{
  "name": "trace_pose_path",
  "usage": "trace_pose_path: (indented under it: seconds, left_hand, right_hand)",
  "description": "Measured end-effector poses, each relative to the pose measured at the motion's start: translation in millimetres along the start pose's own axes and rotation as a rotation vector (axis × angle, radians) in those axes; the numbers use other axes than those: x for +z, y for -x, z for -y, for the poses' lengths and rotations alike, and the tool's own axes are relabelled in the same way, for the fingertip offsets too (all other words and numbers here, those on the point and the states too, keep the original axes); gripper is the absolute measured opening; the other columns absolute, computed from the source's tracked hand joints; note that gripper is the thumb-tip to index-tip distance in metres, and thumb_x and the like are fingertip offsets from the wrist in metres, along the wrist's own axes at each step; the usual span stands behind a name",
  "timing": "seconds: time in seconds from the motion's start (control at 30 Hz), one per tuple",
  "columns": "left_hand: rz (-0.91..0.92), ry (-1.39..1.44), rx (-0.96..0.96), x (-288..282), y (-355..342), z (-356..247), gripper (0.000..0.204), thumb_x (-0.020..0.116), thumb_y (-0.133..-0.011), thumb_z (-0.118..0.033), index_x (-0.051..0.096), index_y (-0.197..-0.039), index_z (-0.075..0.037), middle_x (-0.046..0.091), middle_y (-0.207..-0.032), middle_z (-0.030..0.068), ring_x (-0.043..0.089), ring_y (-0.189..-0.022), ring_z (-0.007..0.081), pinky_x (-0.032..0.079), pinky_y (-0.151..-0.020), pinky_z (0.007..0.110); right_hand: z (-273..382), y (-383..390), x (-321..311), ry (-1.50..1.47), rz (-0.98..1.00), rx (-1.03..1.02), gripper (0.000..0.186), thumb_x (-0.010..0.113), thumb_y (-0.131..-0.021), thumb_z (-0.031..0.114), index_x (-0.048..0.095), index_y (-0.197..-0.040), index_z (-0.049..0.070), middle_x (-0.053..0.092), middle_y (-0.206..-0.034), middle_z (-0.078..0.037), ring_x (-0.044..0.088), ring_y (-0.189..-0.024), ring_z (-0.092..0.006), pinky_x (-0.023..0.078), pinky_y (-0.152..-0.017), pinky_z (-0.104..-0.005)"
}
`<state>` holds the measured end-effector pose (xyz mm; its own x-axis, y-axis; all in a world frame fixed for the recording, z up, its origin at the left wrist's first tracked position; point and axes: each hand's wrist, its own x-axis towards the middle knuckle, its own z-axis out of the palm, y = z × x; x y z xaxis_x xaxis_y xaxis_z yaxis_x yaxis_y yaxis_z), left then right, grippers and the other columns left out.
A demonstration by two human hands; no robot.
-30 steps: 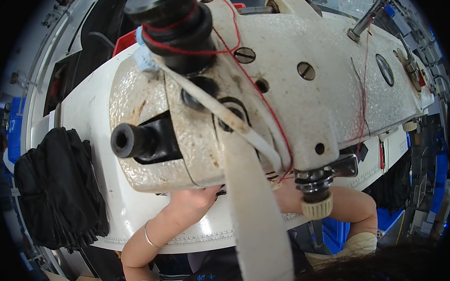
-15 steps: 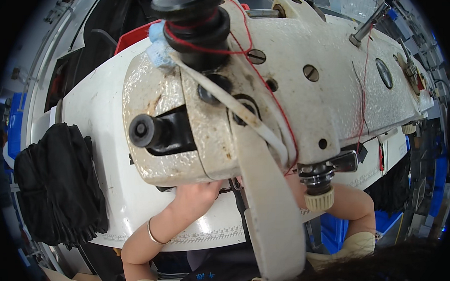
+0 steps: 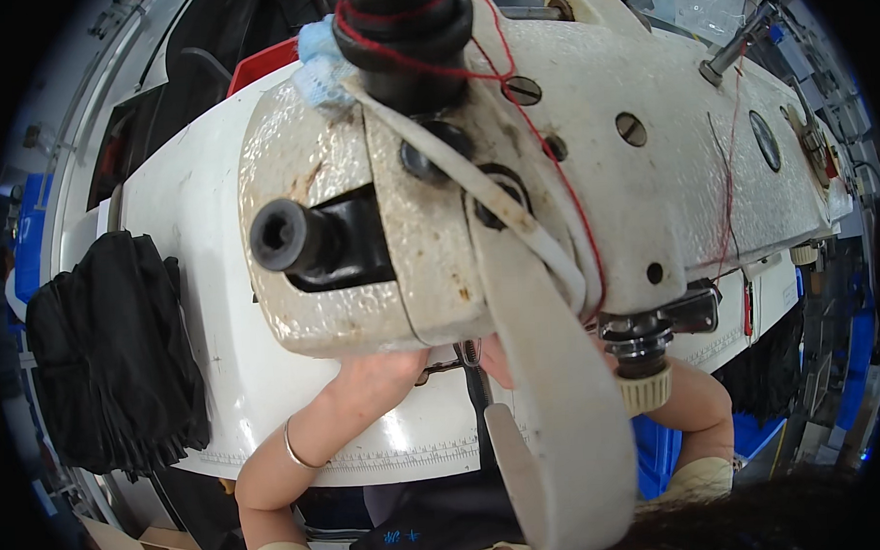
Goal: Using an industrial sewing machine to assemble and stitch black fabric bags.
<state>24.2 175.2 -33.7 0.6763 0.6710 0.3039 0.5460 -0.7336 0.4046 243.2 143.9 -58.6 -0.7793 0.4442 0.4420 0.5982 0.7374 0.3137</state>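
The white sewing machine head (image 3: pixel 572 173) fills the middle of the view and covers much of my hands. My left hand (image 3: pixel 383 376), with a bangle on its wrist, reaches under the machine's left end; its fingers are hidden there. A bit of my right hand (image 3: pixel 496 360) shows beside the needle area, the rest screened by a curved cream strip (image 3: pixel 576 425) on the machine. Between the hands, a narrow black fabric strip (image 3: pixel 480 409) runs over the table's near edge. Whether either hand grips it is hidden. Red thread (image 3: pixel 559 179) passes down the machine's front.
Folded black cloth pieces (image 3: pixel 113 354) hang over the left side of the white table (image 3: pixel 232 379). More black fabric (image 3: pixel 765 365) lies at the right. A blue bin (image 3: pixel 656 452) stands below the right edge. A ruler scale (image 3: pixel 388 461) lines the near edge.
The machine's parts and cream strip appear shifted to the right in the view. A bit of my right hand now shows beside the needle area. My left hand stays under the machine.
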Motion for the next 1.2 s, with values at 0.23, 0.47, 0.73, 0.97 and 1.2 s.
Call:
trace_pose_path:
  seconds: [0.23,0.47,0.73,0.97,1.2]
  left_hand:
    - [0.014,-0.245,-0.059,-34.0,-14.1,-43.4,0.038,0.069,-0.069,-0.011,0.061,-0.105,-0.001,0.055,-0.100,0.0128,0.053,-0.096,0.0288,0.043,-0.088,0.045]
    - [0.034,-0.229,0.029,-52.8,4.1,-26.9,0.028,0.060,-0.068,-0.002,0.057,-0.095,0.000,0.055,-0.093,0.0116,0.055,-0.089,0.0272,0.042,-0.097,0.044]
    - [-0.132,-0.320,0.125,-53.8,-21.0,-35.7,0.027,0.066,-0.060,-0.009,0.060,-0.085,-0.001,0.048,-0.076,0.0054,0.049,-0.068,0.0201,0.035,-0.059,0.033]
    - [0.021,-0.310,0.213,-43.5,-21.7,-52.4,0.039,0.062,-0.064,0.001,0.063,-0.102,0.009,0.058,-0.094,0.0116,0.057,-0.081,0.0263,0.046,-0.064,0.035]
    - [-0.019,0.827,-0.487,-22.9,12.4,-10.6,0.021,0.049,-0.096,-0.009,0.059,-0.111,0.001,0.061,-0.106,0.0176,0.064,-0.087,0.0240,0.051,-0.080,0.035]
  right_hand:
    - [-26.8,-1.4,-13.7,-0.272,-0.175,0.198,0.008,0.061,-0.059,0.009,0.058,-0.065,0.005,0.054,-0.083,-0.005,0.057,-0.085,-0.0207,0.047,-0.066,-0.0334]
    - [-34.3,-9.1,-44.5,-0.407,-0.082,-0.111,0.020,0.059,-0.064,0.007,0.064,-0.081,-0.003,0.060,-0.091,-0.010,0.058,-0.083,-0.0236,0.047,-0.075,-0.0323]
    - [-19.7,-27.8,-39.8,-0.360,-0.083,-0.141,0.025,0.060,-0.066,0.014,0.064,-0.086,-0.001,0.061,-0.090,-0.010,0.060,-0.088,-0.0234,0.048,-0.081,-0.0348]
    - [-16.3,-17.8,-29.3,-0.363,-0.119,0.033,0.020,0.061,-0.063,0.014,0.062,-0.081,0.005,0.059,-0.086,-0.008,0.060,-0.086,-0.0227,0.049,-0.081,-0.0347]
    - [-14.0,-8.0,-30.2,-0.236,-0.014,-0.137,0.024,0.058,-0.064,0.017,0.064,-0.080,-0.001,0.062,-0.088,-0.012,0.063,-0.090,-0.0299,0.049,-0.087,-0.0407]
